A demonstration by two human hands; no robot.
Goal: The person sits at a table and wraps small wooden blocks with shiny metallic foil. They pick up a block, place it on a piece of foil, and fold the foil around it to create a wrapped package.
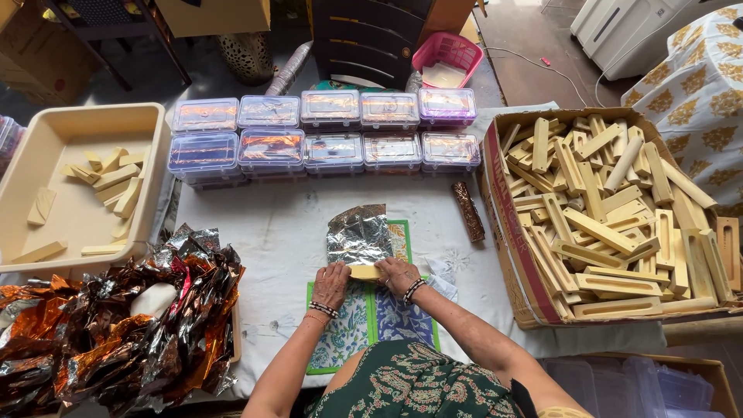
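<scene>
A pale yellow bar [365, 272] lies on the near edge of a crinkled silver foil sheet [357, 234] at the middle of the white cloth. My left hand [331, 283] grips the bar's left end and my right hand [398, 275] grips its right end. Both wrists wear bead bracelets. Under the foil lies a green-edged printed mat [364, 321].
A cardboard box [503, 232] full of pale bars stands at the right. A beige tray [77, 124] with a few bars sits at the left. Crumpled copper and silver foil [116, 317] fills the near left. Lidded clear boxes [325, 131] line the back. A foil roll [468, 211] lies beside the carton.
</scene>
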